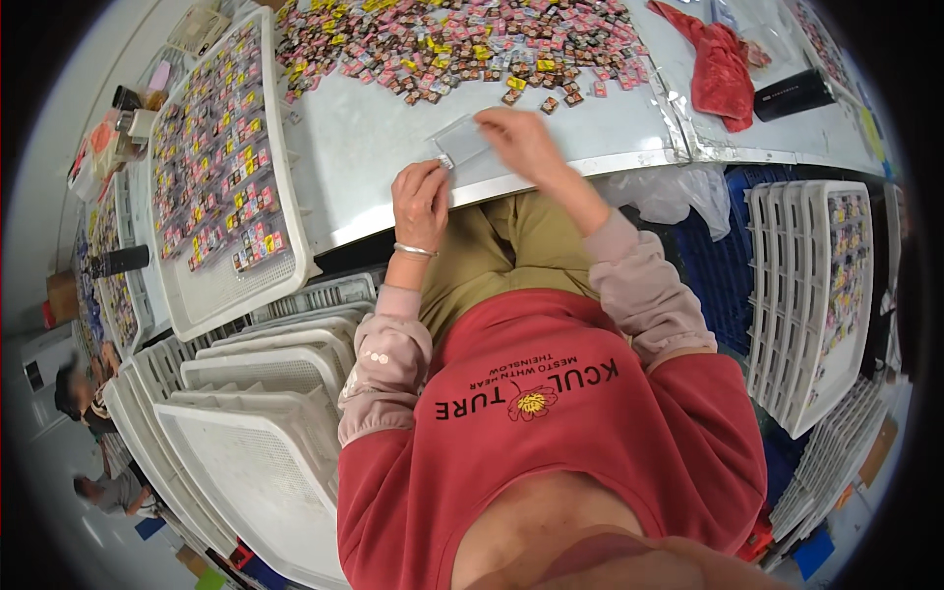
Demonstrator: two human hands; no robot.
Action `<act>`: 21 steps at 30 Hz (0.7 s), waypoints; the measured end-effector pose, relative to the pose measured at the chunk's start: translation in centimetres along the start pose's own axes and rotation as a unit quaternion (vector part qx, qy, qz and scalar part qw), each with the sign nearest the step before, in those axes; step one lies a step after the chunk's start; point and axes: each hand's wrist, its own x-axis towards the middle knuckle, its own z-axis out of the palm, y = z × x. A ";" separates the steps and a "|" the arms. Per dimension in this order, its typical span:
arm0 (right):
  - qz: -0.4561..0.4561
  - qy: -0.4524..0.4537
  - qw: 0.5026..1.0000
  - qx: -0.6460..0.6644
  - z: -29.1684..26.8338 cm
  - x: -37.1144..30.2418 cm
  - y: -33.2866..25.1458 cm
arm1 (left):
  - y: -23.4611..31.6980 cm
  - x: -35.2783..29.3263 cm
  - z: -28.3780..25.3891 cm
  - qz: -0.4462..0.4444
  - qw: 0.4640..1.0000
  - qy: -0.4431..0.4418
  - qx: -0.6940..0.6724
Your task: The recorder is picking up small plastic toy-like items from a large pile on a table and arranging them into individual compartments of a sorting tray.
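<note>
The clear plastic sleeve [462, 141] lies flat on the white table [374, 157], close to the table's near edge. The left hand [420, 202] sits at that edge; its fingertips are drawn together, pinching the sleeve's near-left corner. The right hand [524, 141] rests over the sleeve's right end, fingers curled down on it. Whether they clamp it cannot be told.

Beyond the sleeve, a bare strip of table separates it from the heap of small coloured packets [462, 44]. A white mesh tray filled with packets [221, 167] lies to the left, overhanging the table edge. A red cloth [720, 64] and a black cylinder [792, 95] lie well apart to the right. Stacked empty trays [265, 413] stand below the left forearm.
</note>
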 end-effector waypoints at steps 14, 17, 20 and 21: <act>0.115 0.103 0.945 -0.288 -11.9 0.9 9.1 | 0.5 1.2 0.1 -0.012 0.999 -0.024 -0.041; 0.144 0.046 0.984 -0.092 -11.0 1.3 7.4 | 0.4 1.1 -0.1 -0.035 0.999 0.020 -0.030; 0.187 -0.050 0.975 0.112 -7.0 1.2 3.3 | -0.9 0.6 0.4 -0.080 0.991 0.089 -0.064; 0.201 -0.093 0.959 0.179 -5.8 1.3 2.1 | -0.8 0.7 0.7 -0.095 0.987 0.101 -0.082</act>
